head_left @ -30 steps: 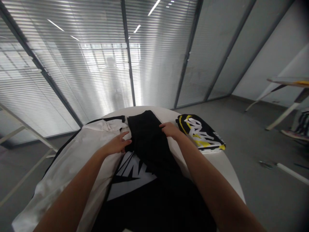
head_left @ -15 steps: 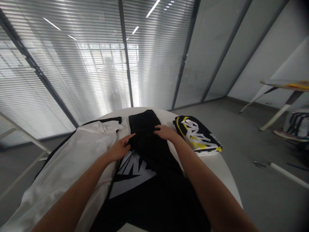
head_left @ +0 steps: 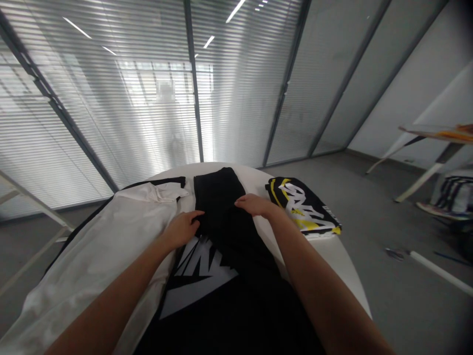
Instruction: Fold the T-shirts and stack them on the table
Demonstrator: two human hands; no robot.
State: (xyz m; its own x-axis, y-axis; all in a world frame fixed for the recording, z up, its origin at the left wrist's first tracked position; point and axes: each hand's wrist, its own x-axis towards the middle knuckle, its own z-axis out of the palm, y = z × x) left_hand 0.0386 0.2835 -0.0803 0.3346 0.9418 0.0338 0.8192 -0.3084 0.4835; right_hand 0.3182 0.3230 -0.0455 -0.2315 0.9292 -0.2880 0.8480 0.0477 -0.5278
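A black garment (head_left: 236, 305) with big white-grey lettering and a pointed shape printed on it lies lengthwise in front of me. Its far part is plain black and narrow, with folded layers. My left hand (head_left: 182, 229) is at its left edge just above the print, thumb and index finger closed on the cloth. At the right edge, a little farther away, my right hand (head_left: 254, 204) has its fingertips together on the fabric. The exact grip of both hands is partly hidden. To the left lies a spread white garment (head_left: 107, 241), close beside my left forearm.
A folded black, white and yellow garment (head_left: 305, 207) rests on the right of the round white table (head_left: 354, 276). Black cloth (head_left: 177, 181) shows under the white garment. Behind stand glass partitions with blinds (head_left: 240, 98). Another table (head_left: 432, 132) stands at right.
The black garment has shifted slightly toward me and its far part looks flatter. My left hand has come back a little, its fingers closer together. My right hand has moved slightly left and nearer.
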